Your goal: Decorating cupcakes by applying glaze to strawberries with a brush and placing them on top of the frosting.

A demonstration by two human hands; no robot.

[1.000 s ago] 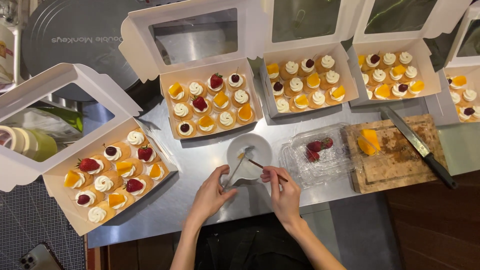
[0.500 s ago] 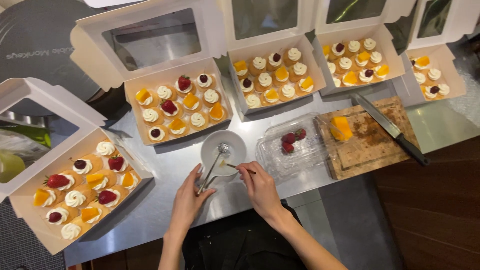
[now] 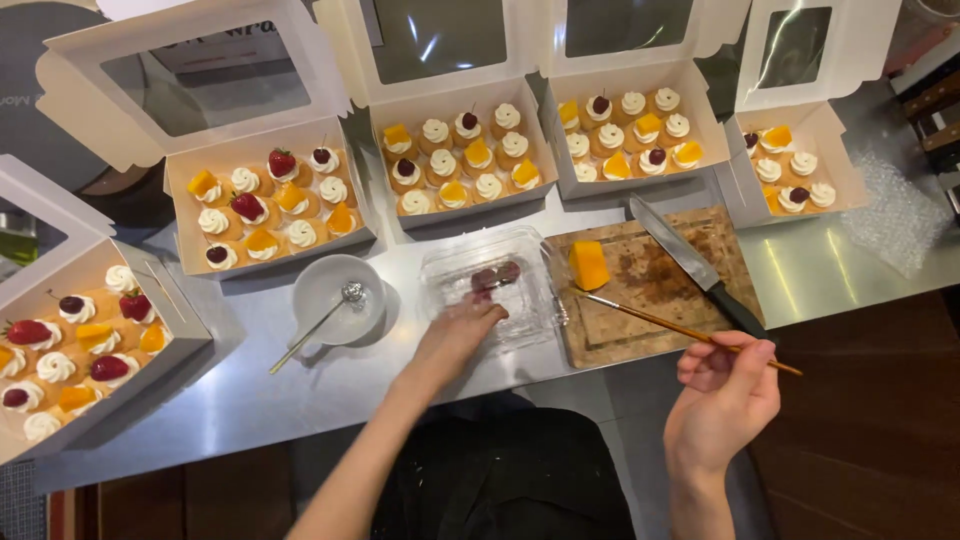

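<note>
My left hand (image 3: 455,335) reaches into a clear plastic punnet (image 3: 490,290), and its fingertips touch the dark red strawberries (image 3: 497,274) inside. Whether it grips one is unclear. My right hand (image 3: 725,395) hovers off the table's near edge. It pinches a pair of thin wooden chopsticks (image 3: 665,323) whose tips point left over the wooden cutting board (image 3: 650,300). A white bowl (image 3: 335,295) with a small metal spoon (image 3: 318,325) resting in it sits left of the punnet, with no hand on it.
An orange mango chunk (image 3: 588,264) and a black-handled knife (image 3: 695,265) lie on the board. Several open white windowed boxes of cream-topped tartlets (image 3: 270,205) line the back and left of the steel table (image 3: 350,385). Bubble wrap (image 3: 895,220) lies at the right.
My left hand left the spoon in the bowl and moved right into the punnet. My right hand drew the chopsticks away from the bowl, to the right and toward me.
</note>
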